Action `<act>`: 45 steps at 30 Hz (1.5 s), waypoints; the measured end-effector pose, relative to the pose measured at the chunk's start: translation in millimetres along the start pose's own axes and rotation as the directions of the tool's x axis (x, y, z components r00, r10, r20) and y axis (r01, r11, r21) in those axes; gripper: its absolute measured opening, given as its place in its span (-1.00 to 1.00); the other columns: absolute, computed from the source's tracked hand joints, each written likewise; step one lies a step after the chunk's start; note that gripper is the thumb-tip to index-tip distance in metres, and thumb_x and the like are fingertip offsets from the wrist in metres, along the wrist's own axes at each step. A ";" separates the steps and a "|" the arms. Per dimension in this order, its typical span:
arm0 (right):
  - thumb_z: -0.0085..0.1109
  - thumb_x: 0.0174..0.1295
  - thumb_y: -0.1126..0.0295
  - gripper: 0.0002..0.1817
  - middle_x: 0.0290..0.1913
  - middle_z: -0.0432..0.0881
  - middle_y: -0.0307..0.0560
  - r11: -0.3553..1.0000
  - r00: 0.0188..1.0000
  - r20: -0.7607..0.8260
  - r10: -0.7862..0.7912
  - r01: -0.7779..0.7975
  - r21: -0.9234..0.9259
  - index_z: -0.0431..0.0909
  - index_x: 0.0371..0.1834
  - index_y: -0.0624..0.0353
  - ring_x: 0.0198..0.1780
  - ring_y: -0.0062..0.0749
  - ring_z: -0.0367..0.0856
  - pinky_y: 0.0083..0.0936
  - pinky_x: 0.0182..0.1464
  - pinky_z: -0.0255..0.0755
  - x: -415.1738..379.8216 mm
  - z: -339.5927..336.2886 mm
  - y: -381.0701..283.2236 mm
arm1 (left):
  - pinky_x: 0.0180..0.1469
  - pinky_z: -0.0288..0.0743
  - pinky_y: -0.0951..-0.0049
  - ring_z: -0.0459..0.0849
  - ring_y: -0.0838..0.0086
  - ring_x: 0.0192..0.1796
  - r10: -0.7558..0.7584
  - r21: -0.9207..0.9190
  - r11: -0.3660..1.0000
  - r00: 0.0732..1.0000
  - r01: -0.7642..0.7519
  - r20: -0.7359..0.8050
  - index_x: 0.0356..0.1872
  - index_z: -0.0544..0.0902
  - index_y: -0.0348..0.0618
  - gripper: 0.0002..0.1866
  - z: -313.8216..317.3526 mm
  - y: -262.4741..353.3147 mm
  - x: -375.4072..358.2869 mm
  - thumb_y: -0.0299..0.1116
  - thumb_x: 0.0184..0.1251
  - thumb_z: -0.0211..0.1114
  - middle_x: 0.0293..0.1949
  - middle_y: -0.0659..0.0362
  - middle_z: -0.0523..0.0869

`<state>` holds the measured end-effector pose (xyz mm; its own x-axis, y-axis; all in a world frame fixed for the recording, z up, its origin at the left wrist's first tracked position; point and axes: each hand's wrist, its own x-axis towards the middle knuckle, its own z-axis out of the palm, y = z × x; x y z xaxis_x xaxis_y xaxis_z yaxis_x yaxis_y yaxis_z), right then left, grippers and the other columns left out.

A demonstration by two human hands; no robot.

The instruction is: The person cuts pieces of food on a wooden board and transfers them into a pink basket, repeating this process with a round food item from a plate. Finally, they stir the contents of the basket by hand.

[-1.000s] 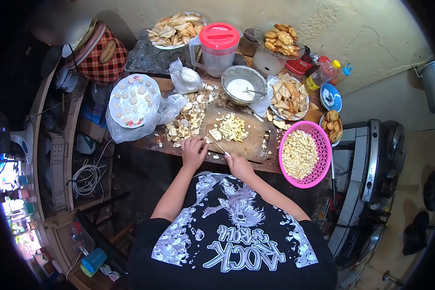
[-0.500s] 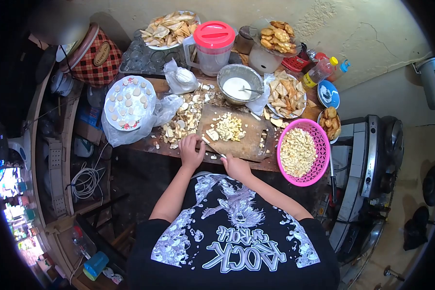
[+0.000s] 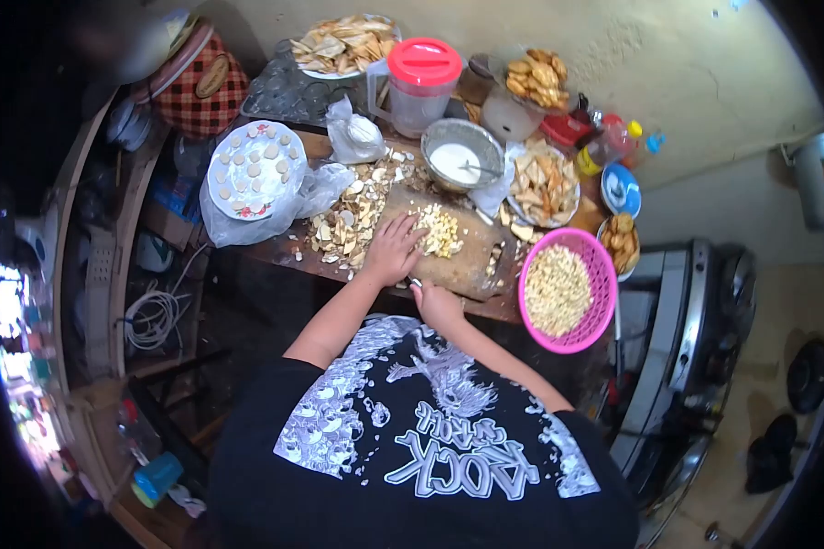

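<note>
My left hand (image 3: 395, 250) lies with fingers spread on the left side of the wooden cutting board (image 3: 444, 270), its fingertips at the pile of diced pale pieces (image 3: 441, 231). Near the board's front edge, my right hand (image 3: 438, 304) is closed around the handle of a knife (image 3: 416, 283); most of the blade is hidden. Left of the board are pale slices and peelings (image 3: 343, 229). A pink basket (image 3: 602, 320) with many diced pieces stands to the right.
Behind the board are a bowl of white liquid (image 3: 460, 157), a red-lidded pitcher (image 3: 421, 87) and a plate of folded pastries (image 3: 542, 188). A plate with small discs (image 3: 254, 171) is at the left. A stove (image 3: 673, 320) stands at the right.
My left hand has moved from the board's left front edge onto the board beside the diced pile, its fingers now spread. My right hand stays near the front edge with the knife. The view has shifted slightly.
</note>
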<state>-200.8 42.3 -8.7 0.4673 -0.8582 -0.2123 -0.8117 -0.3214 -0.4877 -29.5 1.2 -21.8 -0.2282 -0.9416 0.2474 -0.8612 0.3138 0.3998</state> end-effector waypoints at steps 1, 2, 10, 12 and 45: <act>-0.11 0.42 0.09 -0.55 -0.56 0.61 0.27 1.000 1.000 0.004 0.010 -0.010 -0.010 0.51 -0.35 0.30 -0.51 0.17 0.62 -0.01 -0.46 0.48 0.9 -0.3 1.5 | 0.40 0.07 0.06 0.28 0.07 0.39 0.003 -0.006 1.000 1.000 -0.003 -0.013 0.23 0.46 0.09 -0.55 3.4 -0.2 3.7 -0.07 0.36 0.05 0.31 0.01 0.39; -0.12 0.42 0.09 -0.56 -0.55 0.61 0.28 1.000 1.000 0.012 0.022 -0.022 -0.002 0.51 -0.34 0.31 -0.50 0.18 0.62 0.00 -0.44 0.48 2.0 -2.8 2.3 | 0.40 0.04 0.05 0.24 0.09 0.41 -0.002 -0.028 1.000 1.000 0.002 -0.001 0.25 0.44 0.07 -0.53 4.2 -0.1 5.6 -0.07 0.36 0.05 0.34 0.02 0.35; -0.25 0.48 0.11 -0.55 -0.38 0.60 0.40 0.932 0.992 0.069 0.105 -0.123 0.342 0.48 -0.22 0.32 -0.27 0.34 0.58 0.05 -0.18 0.43 -5.5 3.1 11.4 | 0.31 0.11 0.07 0.30 0.02 0.22 -0.498 -0.269 0.862 0.815 0.429 -0.295 0.18 0.40 -0.20 -0.52 6.1 13.4 -28.6 -0.31 0.24 0.19 0.17 -0.06 0.37; -0.23 0.47 0.11 -0.56 -0.41 0.60 0.37 0.932 0.988 0.071 0.138 -0.154 0.328 0.48 -0.18 0.30 -0.29 0.32 0.58 0.05 -0.21 0.43 -8.1 -0.6 11.9 | 0.31 0.12 0.10 0.31 0.03 0.21 -0.548 -0.269 0.833 0.788 0.483 -0.282 0.17 0.41 -0.22 -0.51 5.2 17.7 -41.7 -0.34 0.20 0.21 0.15 -0.07 0.37; -0.15 0.47 0.12 -0.62 -0.42 0.57 0.25 0.697 0.962 -0.183 0.202 -0.010 0.717 0.46 -0.11 0.27 -0.34 0.08 0.59 -0.19 -0.22 0.41 -75.5 -51.2 76.7 | -0.29 0.51 0.58 0.60 0.59 -0.27 -0.620 -0.913 0.243 0.777 0.327 0.113 -0.04 0.58 -0.23 -0.80 37.6 89.2 34.2 -0.45 0.37 0.16 -0.18 0.23 0.64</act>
<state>-316.3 62.0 13.3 0.2217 -0.9639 -0.1474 -0.3194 0.0710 -0.9450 -131.2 -7.7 -10.9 0.3050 -0.9396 -0.1554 0.1307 -0.1204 0.9841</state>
